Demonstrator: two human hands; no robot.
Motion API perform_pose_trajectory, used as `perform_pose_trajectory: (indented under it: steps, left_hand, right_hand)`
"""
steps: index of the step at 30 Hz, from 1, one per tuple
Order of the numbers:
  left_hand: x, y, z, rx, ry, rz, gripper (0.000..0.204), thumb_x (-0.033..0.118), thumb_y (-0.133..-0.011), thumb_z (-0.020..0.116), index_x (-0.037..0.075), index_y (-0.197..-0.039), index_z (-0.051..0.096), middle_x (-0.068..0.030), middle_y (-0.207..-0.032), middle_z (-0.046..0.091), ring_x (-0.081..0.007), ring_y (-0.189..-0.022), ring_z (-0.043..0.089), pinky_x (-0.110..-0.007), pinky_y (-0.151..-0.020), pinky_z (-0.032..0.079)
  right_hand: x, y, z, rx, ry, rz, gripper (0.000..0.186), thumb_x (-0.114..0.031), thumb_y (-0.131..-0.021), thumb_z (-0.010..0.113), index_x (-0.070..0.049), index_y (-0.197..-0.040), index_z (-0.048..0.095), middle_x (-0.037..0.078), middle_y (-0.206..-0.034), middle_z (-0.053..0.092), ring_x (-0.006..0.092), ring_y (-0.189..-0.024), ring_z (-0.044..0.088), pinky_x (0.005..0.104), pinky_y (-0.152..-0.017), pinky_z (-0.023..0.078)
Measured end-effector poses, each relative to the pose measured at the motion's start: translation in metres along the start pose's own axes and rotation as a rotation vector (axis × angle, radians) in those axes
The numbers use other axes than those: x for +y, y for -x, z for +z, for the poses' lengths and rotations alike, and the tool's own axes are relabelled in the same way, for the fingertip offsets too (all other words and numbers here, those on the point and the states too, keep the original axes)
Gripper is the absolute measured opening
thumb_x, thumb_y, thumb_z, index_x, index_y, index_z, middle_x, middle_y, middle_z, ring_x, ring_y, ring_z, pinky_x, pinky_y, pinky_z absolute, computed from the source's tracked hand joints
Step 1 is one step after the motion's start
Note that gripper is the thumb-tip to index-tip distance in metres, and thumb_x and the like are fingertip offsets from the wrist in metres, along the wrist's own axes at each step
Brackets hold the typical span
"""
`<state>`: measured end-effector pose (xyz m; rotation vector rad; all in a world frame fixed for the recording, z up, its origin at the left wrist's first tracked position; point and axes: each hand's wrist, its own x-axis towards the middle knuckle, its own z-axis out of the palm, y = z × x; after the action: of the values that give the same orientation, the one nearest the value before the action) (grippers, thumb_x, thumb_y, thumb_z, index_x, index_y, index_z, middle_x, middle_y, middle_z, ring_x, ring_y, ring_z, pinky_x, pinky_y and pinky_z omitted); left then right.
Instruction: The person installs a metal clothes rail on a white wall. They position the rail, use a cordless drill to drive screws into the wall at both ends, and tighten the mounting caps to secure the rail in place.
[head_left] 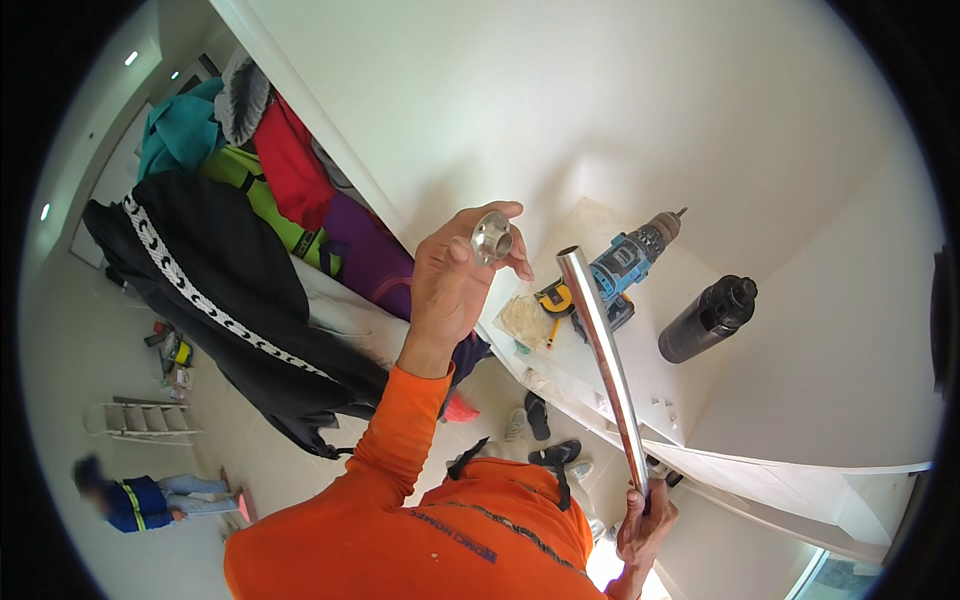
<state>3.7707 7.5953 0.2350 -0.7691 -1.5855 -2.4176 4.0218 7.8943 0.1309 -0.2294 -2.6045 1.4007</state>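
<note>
A round, silvery metal flange (pixel 491 240) with a short open collar and small holes in its face is held up close to the camera in the left hand (pixel 452 262), whose fingers are bent around its rim with the thumb against the near side. A long, polished metal tube (pixel 606 362) slants up from the right hand (pixel 645 528), whose fingers are closed around its lower end; its open upper end is apart from the flange. The tube stands in the way of the view, crossing in front of a blue-and-black cordless drill (pixel 628 258) that lies on the white tabletop (pixel 640 385) with its bit pointing away. Just left of the tube are a yellow-and-black tape measure (pixel 553 297), a slim orange pencil (pixel 552 334) and a flat beige piece (pixel 524 322). A black cylindrical bottle (pixel 706 322) is to the right of the drill. Beyond the tabletop's left edge, a heap holds a black garment with a white patterned band (pixel 215 275), purple fabric (pixel 376 258), red cloth (pixel 292 165) and a teal bundle (pixel 180 128). Farther off are a pale stepladder (pixel 148 420) and a person in a dark blue top with a reflective stripe (pixel 138 505).
</note>
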Motion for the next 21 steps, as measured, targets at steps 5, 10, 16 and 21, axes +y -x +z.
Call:
perform_pose_trajectory:
  steps: [5,10,16,21]
  left_hand:
    - [0.021,-0.007,0.002,-0.029,-0.085,0.087,0.078,0.059,-0.093,0.071,-0.009,-0.131,0.064,-0.0138,-0.103,0.072,-0.0190,-0.093,0.066,-0.037,-0.077,0.056]
    - [0.029,-0.007,-0.001,-0.038,-0.145,0.050,0.083,0.066,-0.088,0.072,-0.008,-0.125,0.069,-0.0106,-0.097,0.071,-0.0140,-0.085,0.065,-0.032,-0.075,0.054]
    - [0.049,-0.010,-0.008,-0.120,-0.277,0.019,0.081,0.067,-0.084,0.076,-0.006,-0.117,0.073,-0.0062,-0.088,0.068,-0.0119,-0.072,0.063,-0.026,-0.065,0.052]
    - [0.057,-0.006,-0.001,-0.125,-0.397,-0.052,0.092,0.078,-0.079,0.071,-0.009,-0.108,0.074,-0.0070,-0.081,0.063,-0.0126,-0.068,0.060,-0.028,-0.060,0.049]
  right_hand:
    - [-0.019,-0.012,-0.002,-0.028,0.056,-0.099,0.042,-0.043,-0.102,0.066,-0.002,-0.105,0.064,0.015,-0.068,0.054,0.0335,-0.056,0.050,0.0409,-0.055,0.042]
    - [-0.023,-0.016,-0.005,-0.045,0.061,-0.126,0.038,-0.040,-0.101,0.068,-0.002,-0.105,0.065,0.017,-0.070,0.057,0.0361,-0.057,0.054,0.0420,-0.056,0.043]
    - [-0.027,-0.020,-0.013,-0.032,0.149,-0.131,0.031,-0.031,-0.096,0.074,-0.002,-0.104,0.066,0.017,-0.072,0.061,0.0378,-0.060,0.059,0.0432,-0.058,0.045]
    - [-0.035,-0.026,-0.018,-0.011,0.175,-0.157,0.027,-0.021,-0.090,0.078,-0.001,-0.104,0.066,0.018,-0.076,0.063,0.0378,-0.063,0.061,0.0437,-0.060,0.047]
